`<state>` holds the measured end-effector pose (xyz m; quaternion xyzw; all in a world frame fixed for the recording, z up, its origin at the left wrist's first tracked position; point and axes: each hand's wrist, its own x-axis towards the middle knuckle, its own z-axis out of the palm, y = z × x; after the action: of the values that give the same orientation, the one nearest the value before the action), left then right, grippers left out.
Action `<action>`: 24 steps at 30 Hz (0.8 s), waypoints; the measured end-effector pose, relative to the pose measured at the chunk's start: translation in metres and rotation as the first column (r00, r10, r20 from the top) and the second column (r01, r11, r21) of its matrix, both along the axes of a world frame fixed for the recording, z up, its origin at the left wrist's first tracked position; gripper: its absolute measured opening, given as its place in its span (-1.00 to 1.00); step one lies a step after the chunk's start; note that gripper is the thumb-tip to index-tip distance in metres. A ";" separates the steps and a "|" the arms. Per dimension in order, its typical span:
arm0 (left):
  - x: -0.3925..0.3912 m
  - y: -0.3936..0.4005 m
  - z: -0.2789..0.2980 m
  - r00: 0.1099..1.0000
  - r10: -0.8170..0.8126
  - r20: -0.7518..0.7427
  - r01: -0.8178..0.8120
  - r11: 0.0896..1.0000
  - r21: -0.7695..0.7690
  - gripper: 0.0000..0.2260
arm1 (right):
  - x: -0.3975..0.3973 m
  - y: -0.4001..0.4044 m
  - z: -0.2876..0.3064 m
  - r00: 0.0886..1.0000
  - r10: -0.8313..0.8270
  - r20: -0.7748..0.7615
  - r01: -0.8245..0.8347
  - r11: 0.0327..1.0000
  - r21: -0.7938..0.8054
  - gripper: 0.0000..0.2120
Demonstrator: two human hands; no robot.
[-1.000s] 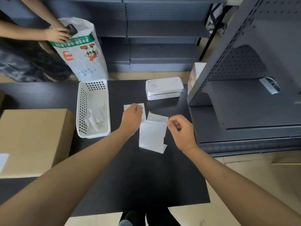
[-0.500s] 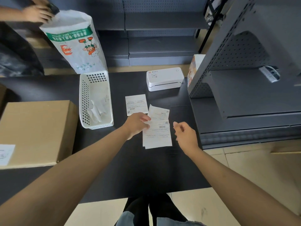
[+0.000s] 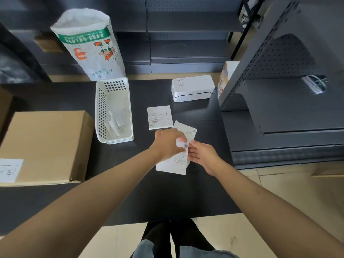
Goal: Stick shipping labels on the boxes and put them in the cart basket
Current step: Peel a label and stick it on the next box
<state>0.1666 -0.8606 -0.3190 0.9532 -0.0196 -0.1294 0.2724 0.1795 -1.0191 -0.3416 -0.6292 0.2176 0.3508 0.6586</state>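
Observation:
A strip of white shipping labels (image 3: 172, 165) lies slanted over the middle of the black table (image 3: 149, 192). My left hand (image 3: 168, 144) pinches the strip near its middle, fingers curled over it. My right hand (image 3: 202, 155) comes in from the right, its straight fingers touching the strip's right edge. A single printed label (image 3: 160, 117) lies flat on the table just beyond my hands. A large brown cardboard box (image 3: 44, 144) sits at the table's left, with a white label (image 3: 9, 170) on its near corner.
A white perforated basket (image 3: 100, 112) holding paper scraps stands between the box and the labels. A white label printer (image 3: 192, 88) is at the table's back. A printed white bag (image 3: 91, 43) stands behind the basket. Dark metal shelving (image 3: 288, 108) borders the right side.
My left hand left the single label, moved nearer and took hold of the strip. My right hand closed in on the strip's right edge. Another person's hands at the bag left view.

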 end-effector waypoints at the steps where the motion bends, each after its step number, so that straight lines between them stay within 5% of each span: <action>1: 0.001 -0.001 0.000 1.000 0.001 0.019 -0.001 1.000 -0.016 -0.83 | 0.001 0.001 0.001 0.999 -0.022 -0.030 0.023 0.998 0.052 -0.85; 4: 0.005 -0.001 0.000 0.998 0.058 -0.003 -0.058 0.990 -0.126 -0.90 | 0.003 0.002 0.001 1.000 -0.005 -0.020 0.007 0.997 0.080 -0.84; 8: 0.012 0.007 -0.001 0.993 0.083 -0.087 -0.100 0.972 -0.213 -0.94 | 0.009 -0.002 -0.004 0.976 0.104 0.190 -0.080 0.988 -0.130 -0.79; 12: 0.019 0.011 -0.005 0.991 0.096 -0.091 -0.113 0.971 -0.210 -0.94 | 0.016 -0.006 -0.010 0.816 0.412 0.406 -0.234 0.877 -0.419 -0.78; 18: 0.025 0.011 -0.006 0.996 0.075 -0.045 -0.082 0.981 -0.176 -0.88 | 0.029 -0.003 -0.018 0.813 0.456 0.362 -0.280 0.851 -0.444 -0.90; 24: 0.026 0.006 -0.008 0.985 0.027 0.171 -0.033 0.999 0.030 -0.85 | 0.038 0.003 -0.025 0.823 0.455 0.341 -0.251 0.829 -0.500 -0.94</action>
<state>0.1928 -0.8541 -0.3269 0.9654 -0.0262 -0.0436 0.2559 0.2171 -1.0163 -0.3667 -0.8522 0.0097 0.2584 0.4548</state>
